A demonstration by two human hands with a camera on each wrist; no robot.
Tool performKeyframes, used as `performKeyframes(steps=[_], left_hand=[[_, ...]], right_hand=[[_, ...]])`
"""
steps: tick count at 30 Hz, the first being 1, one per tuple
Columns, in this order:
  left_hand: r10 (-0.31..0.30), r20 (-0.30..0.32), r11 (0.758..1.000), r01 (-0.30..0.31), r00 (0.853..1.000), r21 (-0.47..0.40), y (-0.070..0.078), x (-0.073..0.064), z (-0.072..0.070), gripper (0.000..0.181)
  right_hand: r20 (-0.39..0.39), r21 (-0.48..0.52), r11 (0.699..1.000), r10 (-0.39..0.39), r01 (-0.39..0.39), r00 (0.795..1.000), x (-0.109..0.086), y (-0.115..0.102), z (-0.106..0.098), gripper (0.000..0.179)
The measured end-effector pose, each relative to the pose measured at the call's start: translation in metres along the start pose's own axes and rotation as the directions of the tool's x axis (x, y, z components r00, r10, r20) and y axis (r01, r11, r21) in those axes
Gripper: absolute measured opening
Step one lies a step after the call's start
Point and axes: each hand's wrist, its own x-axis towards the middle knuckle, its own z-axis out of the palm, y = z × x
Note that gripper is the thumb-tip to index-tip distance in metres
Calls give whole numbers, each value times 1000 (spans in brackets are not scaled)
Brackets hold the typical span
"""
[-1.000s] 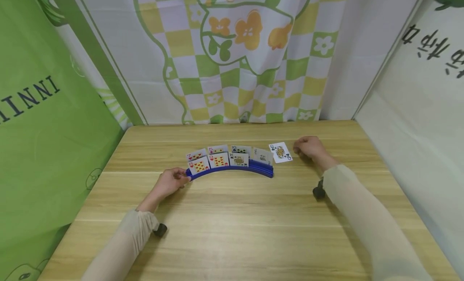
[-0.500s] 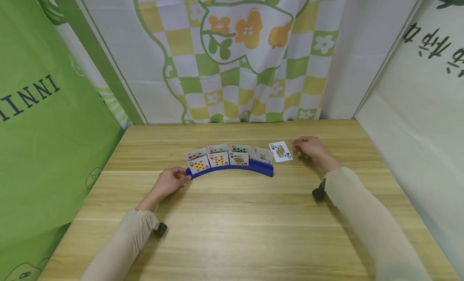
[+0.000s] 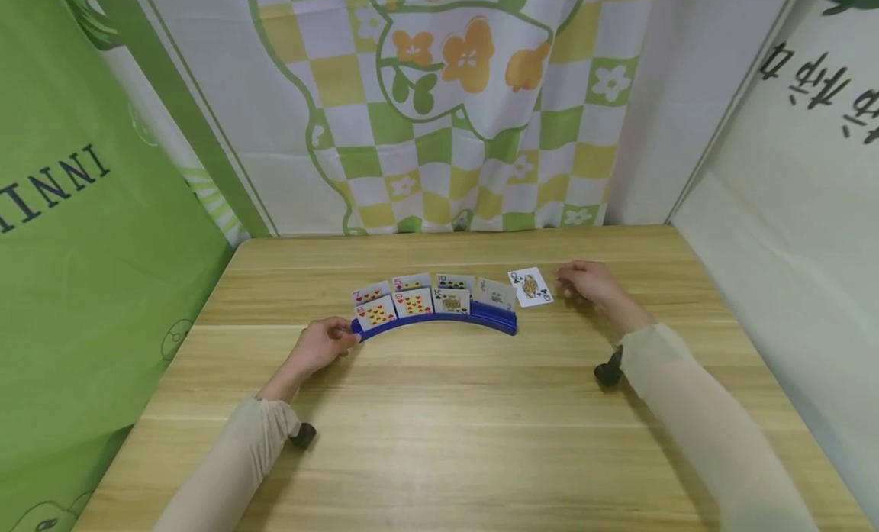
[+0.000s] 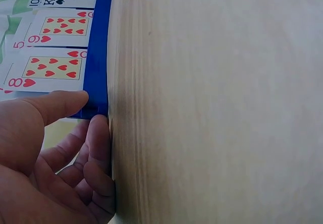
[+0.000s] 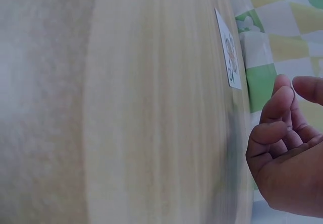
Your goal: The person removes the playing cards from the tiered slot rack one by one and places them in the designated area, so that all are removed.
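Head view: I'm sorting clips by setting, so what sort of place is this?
Probably a curtained-off booth indoors: a wood-grain table stands in front of a checkered curtain, with a green cloth hanging along its left side.

We see the worktop [image 3: 426, 394] under soft, fairly bright light, a pale sheen midway along its near half. Soft-edged shadows lie beside the left sleeve [image 3: 213, 463] and right sleeve [image 3: 707, 410]. Both wrist views look greyer and blur the worktop's surface; in the right one, dim shadow hugs its bowed far edge. The eight of hearts [image 4: 50, 68] reads sharper from the left wrist than the head.
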Motion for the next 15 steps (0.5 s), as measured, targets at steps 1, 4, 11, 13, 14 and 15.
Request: performKeyframes(steps=[1, 4, 11, 13, 14, 15], left_hand=[[2, 1, 1000, -2, 1000, 0, 0, 0, 0, 34], [8, 1, 1000, -8, 1000, 1, 0, -1, 0, 33], [-3, -4, 1000, 3, 1000, -6, 0, 0, 0, 33], [-5, -4, 1000, 5, 1000, -5, 0, 0, 0, 33], [-1, -3, 1000, 1, 1000, -4, -1, 0, 1, 33], [-2, -3, 1000, 2, 1000, -4, -1, 0, 1, 33]], right_hand=[[2, 6, 1000, 2, -2, 1000, -1, 0, 0, 42], [12, 16, 1000, -3, 3, 1000, -3, -1, 0, 43], [14, 55, 998, -26, 25, 1000, -14, -8, 5, 44], [19, 52, 998, -37, 36, 999, -17, -11, 7, 43], [24, 49, 998, -43, 42, 999, -19, -12, 7, 43], [23, 46, 998, -47, 46, 999, -20, -13, 8, 42]])
